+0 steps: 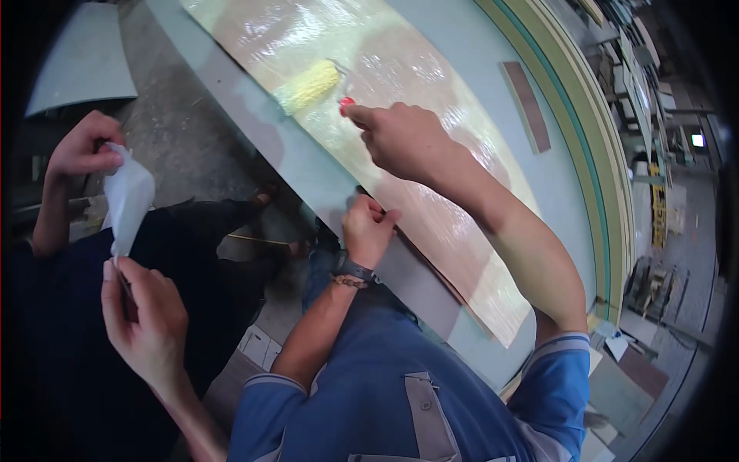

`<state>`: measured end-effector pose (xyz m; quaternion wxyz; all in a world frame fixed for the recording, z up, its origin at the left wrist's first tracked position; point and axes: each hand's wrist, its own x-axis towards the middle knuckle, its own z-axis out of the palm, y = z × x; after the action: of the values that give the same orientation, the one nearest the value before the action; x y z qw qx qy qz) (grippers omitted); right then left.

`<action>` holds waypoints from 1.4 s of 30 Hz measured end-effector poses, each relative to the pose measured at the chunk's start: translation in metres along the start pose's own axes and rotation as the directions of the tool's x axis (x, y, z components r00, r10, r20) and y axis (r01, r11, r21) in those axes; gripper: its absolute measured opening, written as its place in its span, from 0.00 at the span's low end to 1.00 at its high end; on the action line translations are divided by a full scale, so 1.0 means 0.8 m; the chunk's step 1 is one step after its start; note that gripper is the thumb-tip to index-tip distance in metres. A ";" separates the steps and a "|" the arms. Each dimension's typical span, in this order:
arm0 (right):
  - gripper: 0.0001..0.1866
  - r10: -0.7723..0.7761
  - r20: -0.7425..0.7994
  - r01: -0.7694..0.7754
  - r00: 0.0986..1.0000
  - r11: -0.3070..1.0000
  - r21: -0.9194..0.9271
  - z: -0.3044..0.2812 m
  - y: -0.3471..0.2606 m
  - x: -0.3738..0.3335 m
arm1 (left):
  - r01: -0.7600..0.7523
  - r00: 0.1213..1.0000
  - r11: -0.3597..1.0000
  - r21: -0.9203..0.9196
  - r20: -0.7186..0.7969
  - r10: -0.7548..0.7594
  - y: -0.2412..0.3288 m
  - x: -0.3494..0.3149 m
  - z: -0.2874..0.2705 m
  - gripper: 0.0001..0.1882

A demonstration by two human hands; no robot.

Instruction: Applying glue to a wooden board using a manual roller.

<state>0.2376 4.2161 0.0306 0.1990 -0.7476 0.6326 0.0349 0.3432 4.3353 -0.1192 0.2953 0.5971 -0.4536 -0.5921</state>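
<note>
The roller [311,86], a fluffy yellow cylinder, lies on the sheet [431,231] at eleven o'clock from the picture's middle, its end at the sheet's left edge. The right hand [402,142], near twelve, is clamped on the roller's smooth red handle [346,106]. The sheet is long and thin, with pinkish-tan wood grain under a glossy, wet-looking, streaky film; it runs from eleven o'clock to between four and five. At the clock's middle the left hand [369,231] is bunched at the sheet's edge; whether it pinches it I cannot tell. A dark band [353,269] and beads [350,282] circle that wrist. Beneath spreads the smooth grey-green table [550,185]. At two o'clock a flat brown strip [527,106] lies on it, inside curved green-and-tan layers [596,165]. At nine, a co-worker's two hands [150,319] hold a slack, translucent white bag [129,199]; its contents cannot be made out. A pale panel [85,58] stands out at ten.
</note>
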 end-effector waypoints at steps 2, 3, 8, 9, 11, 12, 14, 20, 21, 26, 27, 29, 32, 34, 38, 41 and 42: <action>0.20 0.000 0.013 0.000 1.000 1.000 -0.027 -0.002 0.000 -0.003 | 0.061 0.998 0.992 -0.108 0.033 -0.058 -0.002 0.000 -0.002 0.14; 0.19 -0.008 -0.022 0.007 1.000 1.000 -0.022 -0.002 0.003 -0.006 | 0.091 0.995 0.990 -0.105 0.045 -0.087 0.004 -0.004 -0.003 0.12; 0.19 -0.021 -0.025 0.021 0.999 1.000 -0.002 -0.017 0.013 -0.009 | -0.100 0.989 0.977 0.186 0.126 0.078 0.012 -0.032 -0.007 0.08; 0.20 -0.009 0.029 0.009 1.000 1.000 -0.009 -0.021 0.011 -0.009 | -0.288 0.951 0.882 0.372 0.220 0.218 0.022 -0.056 -0.006 0.09; 0.19 0.018 0.085 -0.016 0.996 0.999 -0.029 -0.024 0.008 -0.010 | -0.771 0.628 0.567 0.290 0.495 0.600 0.014 -0.085 0.015 0.11; 0.19 0.040 0.092 -0.038 0.995 0.999 -0.029 -0.024 0.007 -0.010 | -0.855 0.493 0.464 0.230 0.635 0.595 0.008 -0.090 0.027 0.12; 0.19 -0.010 0.063 0.013 0.998 0.999 -0.044 -0.024 0.006 -0.010 | -0.972 0.219 0.221 0.083 0.670 0.710 0.000 -0.074 0.056 0.12; 0.20 0.016 0.052 -0.016 0.999 1.000 -0.007 -0.026 0.004 -0.017 | -0.986 -0.027 0.114 -0.118 0.803 0.596 -0.013 -0.052 0.070 0.13; 0.19 0.019 0.073 -0.019 0.997 1.000 -0.002 -0.028 0.003 -0.017 | -0.984 -0.037 0.121 -0.134 0.804 0.593 -0.012 -0.049 0.069 0.13; 0.18 0.028 0.082 -0.027 0.996 1.000 -0.014 -0.036 0.004 -0.017 | -0.963 -0.046 0.195 -0.188 0.822 0.567 0.000 -0.043 0.071 0.14; 0.18 0.025 0.064 -0.024 0.998 1.000 -0.010 -0.038 0.003 -0.016 | -0.972 -0.064 0.149 -0.181 0.816 0.574 0.000 -0.041 0.072 0.14; 0.18 0.024 0.077 -0.023 0.997 1.000 -0.012 -0.042 0.002 -0.014 | -0.982 -0.081 0.094 -0.165 0.810 0.580 0.004 -0.036 0.073 0.14; 0.19 0.015 0.105 -0.014 0.994 1.000 -0.011 -0.049 -0.006 -0.013 | -0.982 -0.185 -0.075 -0.175 0.785 0.591 0.009 -0.032 0.071 0.11; 0.22 -0.008 0.095 0.009 0.995 1.000 -0.010 -0.044 -0.004 -0.011 | -0.974 -0.225 -0.096 -0.205 0.824 0.520 0.003 -0.036 0.071 0.09; 0.23 0.039 0.135 -0.040 0.990 0.999 0.007 -0.043 0.002 -0.015 | -0.953 -0.302 -0.197 -0.231 0.669 0.679 -0.021 -0.041 0.078 0.11; 0.20 0.040 0.122 -0.039 0.992 0.999 -0.011 -0.039 0.001 -0.017 | -0.955 -0.295 -0.220 -0.196 0.672 0.679 -0.032 -0.043 0.070 0.12; 0.20 0.024 0.120 -0.022 0.993 1.000 -0.014 -0.041 -0.001 -0.016 | -0.954 -0.299 -0.217 -0.206 0.659 0.690 -0.034 -0.042 0.068 0.11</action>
<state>0.2296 4.2172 0.0647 0.2316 -0.7381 0.6279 0.0858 0.2992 4.3868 -0.1355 0.3374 -0.1236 -0.9151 -0.1830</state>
